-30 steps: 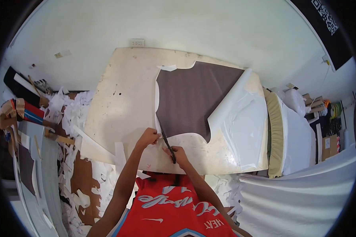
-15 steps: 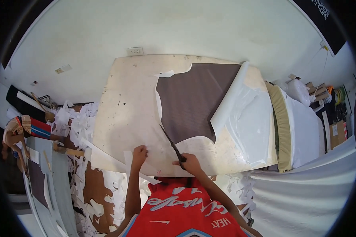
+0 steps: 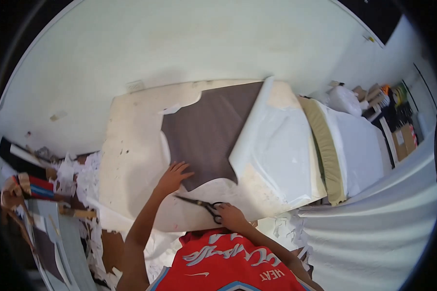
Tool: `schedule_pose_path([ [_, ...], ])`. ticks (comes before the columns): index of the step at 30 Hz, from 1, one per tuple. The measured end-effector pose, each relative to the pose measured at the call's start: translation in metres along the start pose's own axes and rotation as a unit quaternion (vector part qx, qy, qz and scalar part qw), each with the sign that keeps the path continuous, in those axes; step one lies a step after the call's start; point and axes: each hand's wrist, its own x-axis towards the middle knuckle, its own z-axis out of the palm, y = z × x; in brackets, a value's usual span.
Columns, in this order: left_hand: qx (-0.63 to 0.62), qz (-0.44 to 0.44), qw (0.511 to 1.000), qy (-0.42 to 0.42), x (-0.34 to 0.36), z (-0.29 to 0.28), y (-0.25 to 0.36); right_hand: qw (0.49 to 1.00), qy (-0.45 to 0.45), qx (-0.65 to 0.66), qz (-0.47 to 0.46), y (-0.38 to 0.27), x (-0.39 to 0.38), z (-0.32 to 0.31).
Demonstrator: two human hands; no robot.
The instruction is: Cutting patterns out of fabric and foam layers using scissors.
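My left hand (image 3: 174,174) lies with fingers spread on the lower left part of a dark brown textured sheet (image 3: 209,131) with a pale backing, its right edge rolled back. My right hand (image 3: 231,216) holds black scissors (image 3: 199,203) by the handles, low over the cream board (image 3: 126,165) near its front edge. The blades point left toward my left hand, below the sheet's lower edge. The sheet's upper and lower edges are cut in curves, and white backing shows along its left side.
A white wall (image 3: 213,39) stands behind the board. On the right are khaki padding (image 3: 320,145), white covered slabs (image 3: 354,150), cardboard boxes and draped white cloth (image 3: 364,233). Paper scraps (image 3: 85,174) litter the left, where a person in red and blue (image 3: 41,186) is beside a grey surface.
My left hand has moved up and opened onto the brown sheet. The scissors have swung from pointing up the sheet's left edge to lying nearly sideways. The view has shifted and turned slightly.
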Motion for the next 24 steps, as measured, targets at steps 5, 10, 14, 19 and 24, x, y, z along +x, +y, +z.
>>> schedule_pose_path([
  [5,0.009,0.027,0.999,-0.025,0.017,-0.015,-0.012,0.992,0.070,-0.084,-0.057,0.052,0.040,-0.074],
  [10,-0.040,0.043,0.971,0.233,0.060,-0.110,0.003,0.955,0.027,-0.241,-0.171,0.097,0.091,-0.145],
  [14,0.009,0.029,0.980,0.199,0.094,-0.249,0.028,0.962,-0.005,-0.167,-0.217,0.107,0.105,-0.190],
  [19,0.059,0.081,0.982,0.161,0.123,-0.440,0.063,0.959,0.025,0.021,-0.280,0.087,0.107,-0.225],
  [24,0.148,-0.011,0.981,0.124,0.146,-0.586,0.098,0.884,0.060,0.267,-0.380,0.069,0.110,-0.260],
])
